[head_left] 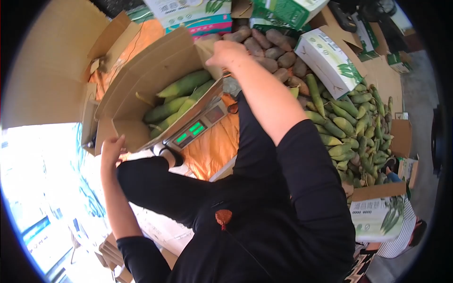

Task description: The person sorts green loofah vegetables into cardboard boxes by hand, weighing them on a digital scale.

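Note:
An open cardboard box with several long green radishes inside stands in front of me, tilted in my view. Under its near side shows a digital scale with green lit digits. My left hand pinches the box's near left corner, thumb up along the edge. At the far right corner, my right hand is closed around the box's flap, its fingers partly hidden behind the wrist and cardboard.
Brown-red root vegetables are heaped behind the box. To the right lies a big pile of green radishes, with a printed white carton on it. Another carton stands lower right beside a person in a striped garment. Orange sheeting covers the floor.

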A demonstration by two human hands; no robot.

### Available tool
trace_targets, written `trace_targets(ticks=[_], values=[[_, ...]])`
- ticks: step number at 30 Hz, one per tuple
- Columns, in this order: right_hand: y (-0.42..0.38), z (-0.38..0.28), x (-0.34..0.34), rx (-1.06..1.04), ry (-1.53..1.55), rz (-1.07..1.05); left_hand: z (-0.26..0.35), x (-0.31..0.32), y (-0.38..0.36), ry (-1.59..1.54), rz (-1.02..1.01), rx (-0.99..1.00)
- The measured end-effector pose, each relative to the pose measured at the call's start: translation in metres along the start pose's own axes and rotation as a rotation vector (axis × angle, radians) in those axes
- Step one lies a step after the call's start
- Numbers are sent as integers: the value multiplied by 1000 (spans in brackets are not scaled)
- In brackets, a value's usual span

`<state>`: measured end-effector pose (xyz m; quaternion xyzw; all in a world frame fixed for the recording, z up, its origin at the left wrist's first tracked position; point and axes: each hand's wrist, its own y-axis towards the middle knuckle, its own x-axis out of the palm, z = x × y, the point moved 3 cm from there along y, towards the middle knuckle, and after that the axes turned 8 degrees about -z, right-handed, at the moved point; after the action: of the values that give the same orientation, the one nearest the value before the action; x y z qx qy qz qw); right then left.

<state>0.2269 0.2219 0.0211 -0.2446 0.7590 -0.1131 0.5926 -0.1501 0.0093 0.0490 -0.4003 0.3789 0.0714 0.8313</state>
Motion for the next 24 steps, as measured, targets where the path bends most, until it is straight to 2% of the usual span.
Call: trace_targets(ticks=[5, 7, 9, 12, 14, 16, 18, 19, 22, 24], values=[[-2, -6, 2, 16, -24, -8, -14, -15, 26, 50, -138, -74], [10, -4, 17, -11, -45, 119, -12, -8, 34, 117, -184, -92], [24, -4, 28, 56, -23, 65, -12, 1, 45, 167, -159, -58], [25, -6, 30, 98, 54, 18, -21, 7, 66, 173, -255, -32], [19, -11, 24, 117, 87, 8, -27, 6, 68, 118, -224, -69], [19, -15, 22, -15, 43, 4, -22, 6, 59, 63, -164, -35], [20, -13, 23, -35, 39, 59, -26, 9, 63, 14, -130, -35], [20, -15, 23, -63, 35, 109, -28, 9, 65, -28, -139, -6], [12, -19, 10, -45, 70, 72, -39, 2, 70, -107, -73, 108], [6, -26, 1, -53, 31, 36, -36, -6, 68, -23, -32, 152]])
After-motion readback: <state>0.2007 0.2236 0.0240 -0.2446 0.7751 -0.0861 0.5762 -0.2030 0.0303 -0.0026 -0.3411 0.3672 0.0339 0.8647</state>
